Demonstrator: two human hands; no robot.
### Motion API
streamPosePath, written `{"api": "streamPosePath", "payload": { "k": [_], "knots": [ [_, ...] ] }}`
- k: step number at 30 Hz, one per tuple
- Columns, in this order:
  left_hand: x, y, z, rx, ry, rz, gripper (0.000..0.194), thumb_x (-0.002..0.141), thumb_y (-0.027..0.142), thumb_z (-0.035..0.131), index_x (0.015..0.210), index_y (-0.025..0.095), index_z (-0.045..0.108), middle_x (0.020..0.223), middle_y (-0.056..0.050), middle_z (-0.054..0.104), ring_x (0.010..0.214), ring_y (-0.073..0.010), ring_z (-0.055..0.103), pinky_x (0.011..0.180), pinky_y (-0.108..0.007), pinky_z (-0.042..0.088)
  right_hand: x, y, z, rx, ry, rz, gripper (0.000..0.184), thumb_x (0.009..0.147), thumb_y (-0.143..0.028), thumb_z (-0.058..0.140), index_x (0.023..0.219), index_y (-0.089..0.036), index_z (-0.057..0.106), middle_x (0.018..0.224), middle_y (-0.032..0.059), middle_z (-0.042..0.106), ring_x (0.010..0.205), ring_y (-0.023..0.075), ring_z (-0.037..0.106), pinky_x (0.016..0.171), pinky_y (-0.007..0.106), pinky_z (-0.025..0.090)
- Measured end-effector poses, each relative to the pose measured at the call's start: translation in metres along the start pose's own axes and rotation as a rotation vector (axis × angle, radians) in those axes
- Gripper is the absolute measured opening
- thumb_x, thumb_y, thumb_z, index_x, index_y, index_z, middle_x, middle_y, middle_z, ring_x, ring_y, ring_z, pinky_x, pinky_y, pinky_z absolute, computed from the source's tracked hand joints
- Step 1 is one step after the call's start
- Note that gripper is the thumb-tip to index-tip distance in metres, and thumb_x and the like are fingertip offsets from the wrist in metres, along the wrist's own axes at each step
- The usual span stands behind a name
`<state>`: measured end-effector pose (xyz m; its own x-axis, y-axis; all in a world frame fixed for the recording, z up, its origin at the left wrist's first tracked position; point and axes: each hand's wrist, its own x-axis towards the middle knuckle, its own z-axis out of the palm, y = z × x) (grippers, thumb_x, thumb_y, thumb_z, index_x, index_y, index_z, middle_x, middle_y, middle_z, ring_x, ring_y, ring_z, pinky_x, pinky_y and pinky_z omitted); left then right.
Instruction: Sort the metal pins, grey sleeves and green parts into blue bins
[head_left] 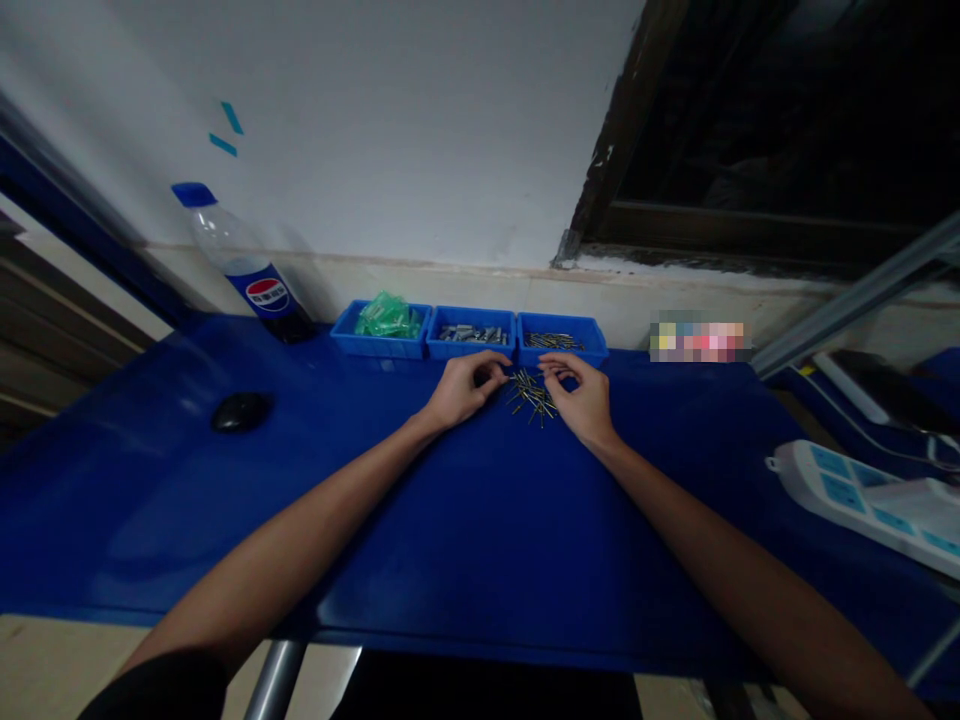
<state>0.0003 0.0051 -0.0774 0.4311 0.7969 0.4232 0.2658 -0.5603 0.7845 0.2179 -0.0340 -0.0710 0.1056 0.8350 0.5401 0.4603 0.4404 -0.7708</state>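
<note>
Resting on the blue table (480,540), both hands are working either side of a little pile of pins (532,393), probably so it stays within easy fingertip reach. Left hand (463,388) is curling in, thumb and forefinger pressing together, maybe on one pin, too small to tell. Right hand (579,397) is pinching at the pile's edge. The pins are looking thin, metallic, some gold-tipped, lying just in front of three blue trays (471,348).

Glossy blue table (465,540), shiny metal pins (532,395), blue plastic trays (471,348)
</note>
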Motion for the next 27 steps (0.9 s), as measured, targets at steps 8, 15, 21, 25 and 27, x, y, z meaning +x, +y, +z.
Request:
{"api": "streamPosePath", "payload": {
  "k": [8, 15, 21, 25, 27],
  "knots": [
    [0.0031, -0.0005, -0.002, -0.321, 0.033, -0.128, 0.032, 0.083, 0.036, 0.08, 0.104, 0.014, 0.07, 0.09, -0.009, 0.078, 0.082, -0.0193, 0.076, 0.082, -0.035, 0.062, -0.0013, 0.0044, 0.0007, 0.084, -0.25, -0.045, 0.019, 0.088, -0.031, 0.072, 0.104, -0.025, 0.079, 0.099, 0.005, 0.082, 0.087, 0.0216, 0.075, 0.08, 0.038, 0.056],
    [0.0001, 0.0044, -0.0023, -0.339, -0.027, -0.125, 0.03, 0.083, 0.037, 0.081, 0.098, 0.014, 0.071, 0.089, -0.009, 0.078, 0.081, -0.0181, 0.075, 0.082, -0.035, 0.063, -0.0015, 0.0029, 0.0003, 0.234, -0.327, 0.058, 0.018, 0.083, -0.039, 0.079, 0.096, -0.026, 0.083, 0.095, 0.0052, 0.083, 0.083, 0.0213, 0.075, 0.078, 0.038, 0.059],
    [0.0, 0.005, -0.0016, -0.324, -0.025, -0.108, 0.03, 0.083, 0.037, 0.081, 0.099, 0.014, 0.072, 0.09, -0.009, 0.078, 0.083, -0.0185, 0.075, 0.086, -0.036, 0.063, -0.0006, 0.0034, 0.0005, 0.302, -0.336, 0.102, 0.023, 0.082, -0.042, 0.081, 0.098, -0.026, 0.083, 0.095, 0.0056, 0.083, 0.084, 0.0211, 0.076, 0.083, 0.04, 0.062],
    [-0.0006, 0.0038, -0.001, -0.316, -0.027, -0.093, 0.031, 0.083, 0.038, 0.081, 0.1, 0.014, 0.072, 0.09, -0.009, 0.078, 0.082, -0.0184, 0.075, 0.084, -0.036, 0.063, -0.0014, 0.0053, 0.0007, 0.315, -0.337, 0.114, 0.029, 0.082, -0.044, 0.082, 0.104, -0.025, 0.083, 0.096, 0.0061, 0.083, 0.087, 0.0218, 0.077, 0.087, 0.041, 0.062],
    [-0.0009, 0.0033, -0.0008, -0.319, -0.031, -0.088, 0.032, 0.083, 0.039, 0.082, 0.1, 0.013, 0.072, 0.089, -0.009, 0.078, 0.081, -0.0184, 0.075, 0.083, -0.035, 0.063, -0.0018, 0.0064, 0.001, 0.311, -0.333, 0.117, 0.029, 0.081, -0.045, 0.082, 0.101, -0.024, 0.083, 0.095, 0.0063, 0.083, 0.085, 0.0217, 0.077, 0.084, 0.04, 0.062]
  ]
}}
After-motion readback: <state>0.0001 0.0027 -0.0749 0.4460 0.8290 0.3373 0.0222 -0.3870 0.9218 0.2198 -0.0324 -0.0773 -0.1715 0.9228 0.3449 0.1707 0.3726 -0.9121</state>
